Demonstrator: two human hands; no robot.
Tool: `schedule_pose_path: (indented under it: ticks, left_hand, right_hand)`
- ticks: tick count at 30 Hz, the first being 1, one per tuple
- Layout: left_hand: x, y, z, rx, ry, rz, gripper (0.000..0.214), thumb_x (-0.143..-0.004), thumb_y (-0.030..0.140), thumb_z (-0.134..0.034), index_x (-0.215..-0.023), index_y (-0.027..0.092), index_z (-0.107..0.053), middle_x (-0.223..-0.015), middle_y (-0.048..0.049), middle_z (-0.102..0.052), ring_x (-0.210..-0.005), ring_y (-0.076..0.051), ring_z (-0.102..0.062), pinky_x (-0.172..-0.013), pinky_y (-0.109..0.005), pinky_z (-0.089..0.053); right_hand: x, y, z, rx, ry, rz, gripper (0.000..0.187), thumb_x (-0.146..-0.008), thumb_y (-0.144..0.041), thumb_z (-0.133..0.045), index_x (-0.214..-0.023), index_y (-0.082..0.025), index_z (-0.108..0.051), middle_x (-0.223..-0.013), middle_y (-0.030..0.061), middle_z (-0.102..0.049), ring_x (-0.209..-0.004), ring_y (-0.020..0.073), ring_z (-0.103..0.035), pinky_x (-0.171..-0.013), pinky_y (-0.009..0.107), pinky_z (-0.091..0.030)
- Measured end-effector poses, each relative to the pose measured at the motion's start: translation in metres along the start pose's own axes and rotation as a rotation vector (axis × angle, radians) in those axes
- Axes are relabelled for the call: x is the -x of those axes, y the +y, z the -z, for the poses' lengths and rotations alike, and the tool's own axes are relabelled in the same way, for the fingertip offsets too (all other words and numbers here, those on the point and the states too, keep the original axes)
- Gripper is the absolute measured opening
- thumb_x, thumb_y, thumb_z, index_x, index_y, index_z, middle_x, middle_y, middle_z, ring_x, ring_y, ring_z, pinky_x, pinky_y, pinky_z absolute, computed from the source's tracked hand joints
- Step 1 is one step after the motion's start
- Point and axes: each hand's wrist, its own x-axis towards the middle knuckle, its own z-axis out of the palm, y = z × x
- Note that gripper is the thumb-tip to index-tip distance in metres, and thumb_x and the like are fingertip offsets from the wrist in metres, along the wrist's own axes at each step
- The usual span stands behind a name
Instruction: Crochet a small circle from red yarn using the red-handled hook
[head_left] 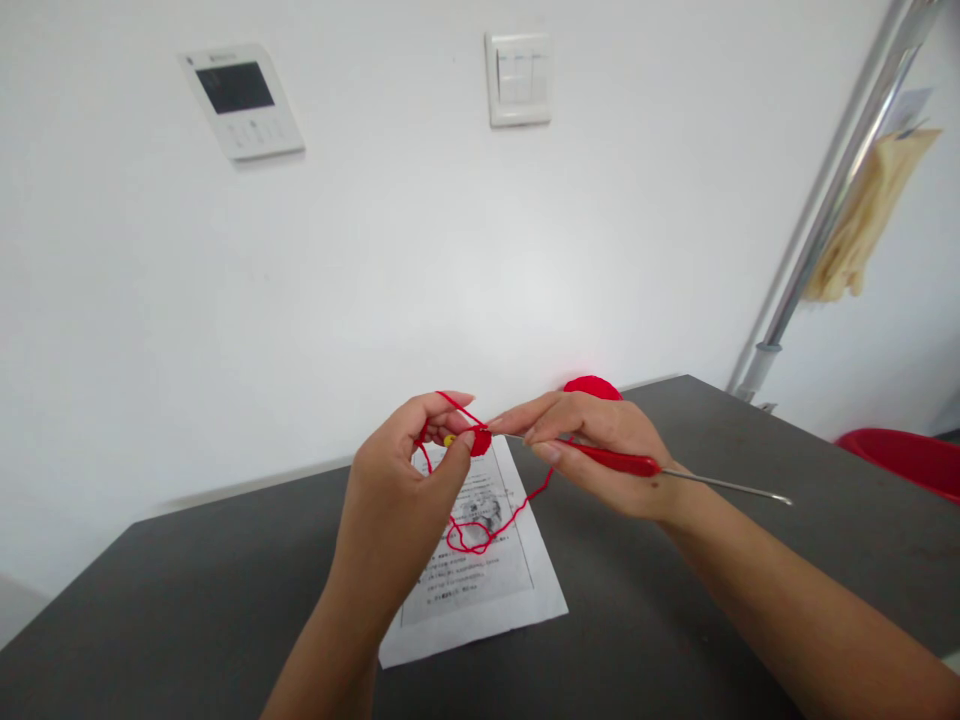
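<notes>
My left hand [409, 455] pinches a small piece of red crochet work [481, 442] between thumb and fingers. Red yarn [457, 407] runs over its raised index finger. A small yellow thing [449, 440] shows beside the piece, too small to name. In my right hand [600, 450] is a crochet hook [611, 459] with a red handle and metal ends. Its front tip reaches the red piece, where the exact contact is hidden. Loose yarn loops down over a printed sheet [540, 597] and back up toward a red yarn ball [592, 387] partly behind my right hand.
The sheet lies on a dark table [225, 580] against a white wall. A wall intercom [247, 100] and a switch panel [519, 80] are mounted above. To the right stand a metal pole [832, 200], hanging yellowish gloves [862, 220] and a red chair [900, 460].
</notes>
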Motion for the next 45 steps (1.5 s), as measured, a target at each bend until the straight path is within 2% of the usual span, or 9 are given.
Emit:
schedule_pose_path:
  ticks: [5,9,12,16,20,24,28,36,45]
  left_hand:
    - [0.005,0.003,-0.004,-0.176,0.104,-0.195,0.019,-0.082,0.016,-0.062,-0.099,0.021,-0.070,-0.081,0.0014,-0.071,-0.081,-0.017,-0.068,-0.081,-0.030,-0.052]
    - [0.010,0.008,-0.011,-0.292,0.080,-0.375,0.019,-0.083,0.009,-0.057,-0.095,0.020,-0.068,-0.083,-0.0002,-0.073,-0.079,-0.017,-0.069,-0.076,-0.028,-0.053]
    - [0.012,0.008,-0.013,-0.307,0.078,-0.468,0.017,-0.086,0.009,-0.055,-0.092,0.020,-0.067,-0.088,-0.0021,-0.075,-0.085,-0.018,-0.070,-0.080,-0.029,-0.053]
    - [0.010,0.005,-0.010,-0.107,0.102,-0.255,0.012,-0.086,0.016,-0.063,-0.094,0.023,-0.068,-0.100,-0.0014,-0.075,-0.096,-0.018,-0.070,-0.087,-0.030,-0.052]
    - [0.006,0.007,-0.009,0.241,0.097,0.017,0.021,-0.079,0.020,-0.071,-0.100,0.021,-0.071,-0.085,0.0015,-0.071,-0.084,-0.016,-0.067,-0.080,-0.029,-0.052]
    - [0.003,0.014,-0.010,0.457,0.060,0.134,0.029,-0.072,0.018,-0.077,-0.100,0.018,-0.071,-0.076,0.0030,-0.068,-0.072,-0.013,-0.065,-0.070,-0.025,-0.052]
    - [0.003,0.016,-0.009,0.506,0.024,0.164,0.032,-0.071,0.018,-0.079,-0.102,0.017,-0.072,-0.075,0.0021,-0.069,-0.070,-0.013,-0.066,-0.068,-0.026,-0.053]
    - [0.003,0.010,-0.005,0.387,-0.004,0.125,0.035,-0.073,0.018,-0.079,-0.106,0.018,-0.072,-0.076,0.0028,-0.070,-0.073,-0.013,-0.067,-0.074,-0.026,-0.054]
    - [0.006,0.011,-0.005,0.241,0.060,0.091,0.031,-0.076,0.022,-0.076,-0.106,0.020,-0.071,-0.076,0.0030,-0.069,-0.076,-0.016,-0.067,-0.079,-0.030,-0.052]
  right_hand:
    - [0.002,0.002,-0.007,0.037,0.023,0.063,0.013,-0.095,-0.011,-0.054,-0.100,-0.021,-0.061,-0.112,0.0095,-0.075,-0.101,0.0160,-0.073,-0.083,0.027,-0.060]
    - [0.000,0.005,-0.010,0.090,0.037,0.153,0.013,-0.096,-0.010,-0.054,-0.098,-0.019,-0.062,-0.102,0.0084,-0.075,-0.099,0.0152,-0.072,-0.083,0.025,-0.059]
    - [-0.001,0.006,-0.009,0.074,0.097,0.115,0.011,-0.095,-0.012,-0.057,-0.094,-0.020,-0.064,-0.095,0.0055,-0.075,-0.090,0.0143,-0.072,-0.079,0.025,-0.059]
    - [0.000,0.006,-0.010,-0.064,0.215,0.013,0.006,-0.093,-0.017,-0.064,-0.094,-0.021,-0.068,-0.096,0.0053,-0.077,-0.087,0.0150,-0.074,-0.076,0.026,-0.059]
    - [0.000,0.003,-0.014,-0.262,0.266,-0.032,0.005,-0.093,-0.020,-0.067,-0.097,-0.021,-0.071,-0.102,0.0061,-0.079,-0.094,0.0166,-0.075,-0.080,0.028,-0.062]
    - [0.000,0.002,-0.016,-0.393,0.305,-0.050,0.004,-0.094,-0.022,-0.067,-0.096,-0.021,-0.071,-0.102,0.0065,-0.079,-0.094,0.0177,-0.076,-0.079,0.032,-0.064]
    - [-0.001,0.002,-0.016,-0.435,0.315,-0.068,0.004,-0.093,-0.024,-0.069,-0.094,-0.021,-0.071,-0.100,0.0067,-0.080,-0.093,0.0178,-0.076,-0.079,0.033,-0.064]
    - [-0.001,0.004,-0.012,-0.475,0.246,-0.062,0.005,-0.094,-0.024,-0.068,-0.093,-0.020,-0.070,-0.099,0.0072,-0.080,-0.094,0.0174,-0.076,-0.080,0.031,-0.063]
    - [0.001,0.004,-0.006,-0.518,0.170,-0.132,0.012,-0.096,-0.028,-0.064,-0.090,-0.018,-0.067,-0.102,0.0088,-0.079,-0.100,0.0206,-0.076,-0.084,0.036,-0.063]
